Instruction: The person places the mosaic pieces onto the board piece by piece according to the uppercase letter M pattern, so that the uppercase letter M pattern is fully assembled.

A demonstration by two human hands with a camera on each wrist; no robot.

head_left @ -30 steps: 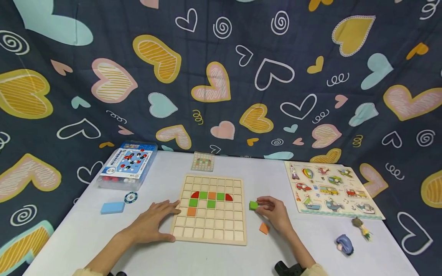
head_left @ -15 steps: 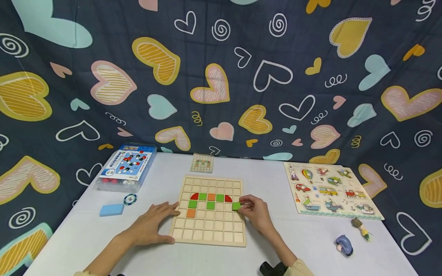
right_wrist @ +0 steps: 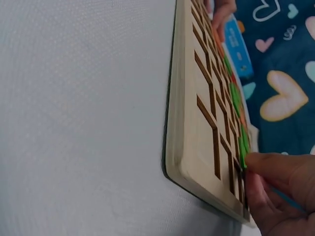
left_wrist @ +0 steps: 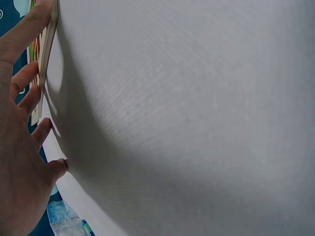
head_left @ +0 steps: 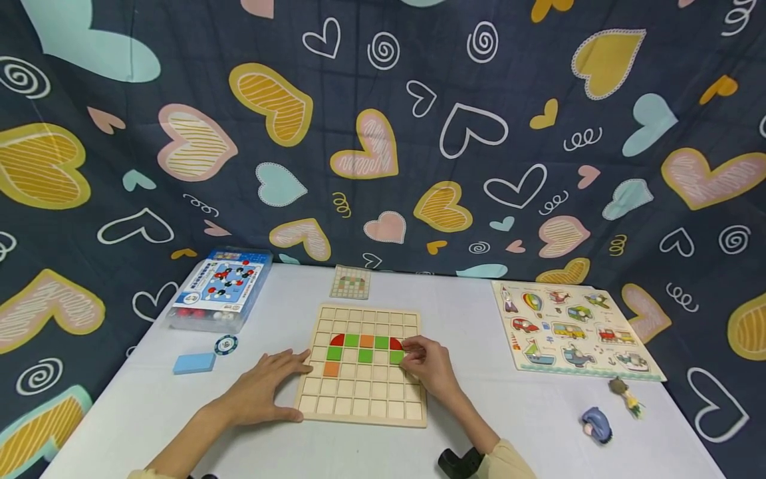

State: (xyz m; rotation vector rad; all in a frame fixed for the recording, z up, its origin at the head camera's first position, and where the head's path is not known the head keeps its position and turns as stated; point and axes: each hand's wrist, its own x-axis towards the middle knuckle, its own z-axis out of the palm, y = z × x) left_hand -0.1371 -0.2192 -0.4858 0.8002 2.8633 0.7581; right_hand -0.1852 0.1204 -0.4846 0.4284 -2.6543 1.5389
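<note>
A wooden grid board (head_left: pixel 371 389) lies on the table with several green, orange and red tiles in its cells. My right hand (head_left: pixel 435 370) is over the board's right side, thumb and fingertips pinching a green square tile (head_left: pixel 397 357) just below the right red tile (head_left: pixel 395 343). In the right wrist view the fingertips touch the green tile's edge (right_wrist: pixel 243 147). My left hand (head_left: pixel 257 391) rests with spread fingers along the board's left edge; in the left wrist view its fingers (left_wrist: pixel 30 98) touch that side.
A small pattern card (head_left: pixel 350 283) lies behind the board. At left are a boxed molecule set (head_left: pixel 221 286), a poker chip (head_left: pixel 226 344) and a blue block (head_left: pixel 194 363). At right are a vehicle puzzle (head_left: pixel 574 329) and two small figurines (head_left: pixel 596 426).
My right hand has carried the green tile leftward from the table onto the board, into the second patterned row. An orange tile on the table is now hidden by the right arm. The left hand stays put.
</note>
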